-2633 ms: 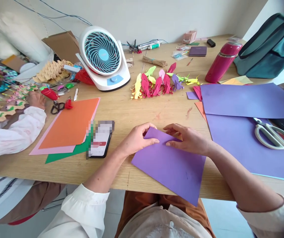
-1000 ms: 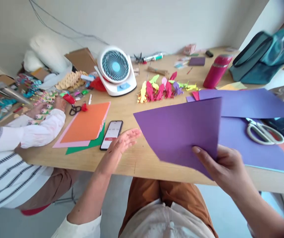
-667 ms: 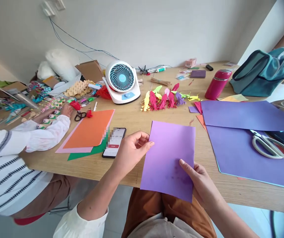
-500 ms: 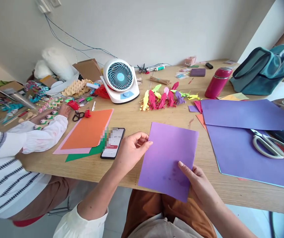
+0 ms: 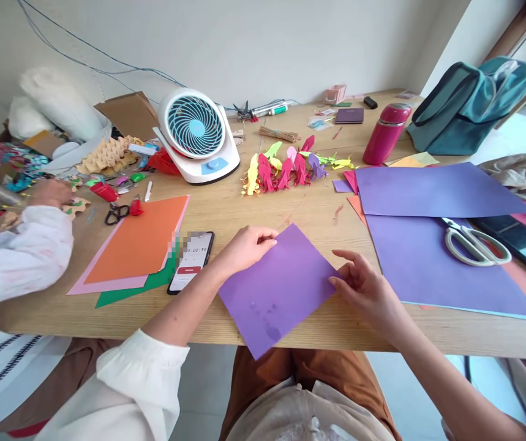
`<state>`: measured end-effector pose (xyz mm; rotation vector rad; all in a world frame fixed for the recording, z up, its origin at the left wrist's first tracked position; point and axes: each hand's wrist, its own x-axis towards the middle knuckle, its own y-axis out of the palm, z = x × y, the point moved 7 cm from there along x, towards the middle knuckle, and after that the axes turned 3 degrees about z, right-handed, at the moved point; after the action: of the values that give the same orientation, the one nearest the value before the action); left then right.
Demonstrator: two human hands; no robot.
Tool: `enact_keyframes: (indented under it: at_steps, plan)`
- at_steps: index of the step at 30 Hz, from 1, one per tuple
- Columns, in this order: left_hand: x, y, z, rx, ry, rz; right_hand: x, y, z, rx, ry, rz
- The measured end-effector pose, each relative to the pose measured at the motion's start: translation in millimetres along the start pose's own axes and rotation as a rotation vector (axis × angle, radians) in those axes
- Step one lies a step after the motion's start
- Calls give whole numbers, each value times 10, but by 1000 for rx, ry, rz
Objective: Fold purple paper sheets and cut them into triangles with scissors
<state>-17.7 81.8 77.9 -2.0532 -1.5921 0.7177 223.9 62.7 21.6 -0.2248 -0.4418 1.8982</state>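
Note:
A sheet of purple paper point(image 5: 276, 288) lies turned like a diamond at the table's front edge, its nearest corner jutting past the edge. Dark spots mark its lower part. My left hand point(image 5: 248, 248) pinches the upper left edge between thumb and fingers. At the right corner, my right hand point(image 5: 366, 294) holds the paper between thumb and bent fingers, with the index finger raised off it. A phone point(image 5: 191, 263) showing a timer lies just left of my left hand.
Left are orange paper point(image 5: 138, 239), black-handled scissors point(image 5: 116, 214) and a co-worker's hand point(image 5: 51, 193). Behind stand a fan point(image 5: 196, 131) and folded paper figures point(image 5: 285, 171). Right are larger purple sheets point(image 5: 437, 193), white-handled scissors point(image 5: 476, 245), a pink flask point(image 5: 386, 135) and a teal bag point(image 5: 469, 113).
The purple paper has turned from nearly upright to a diamond position. My right hand has shifted from its lower right side to the right corner. My view has swung slightly right.

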Motion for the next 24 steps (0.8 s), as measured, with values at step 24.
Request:
enact_keyframes:
  at_steps: [24]
  plan:
    - [-631, 279, 103, 417, 303, -263, -395, 505, 239, -805, -623, 375]
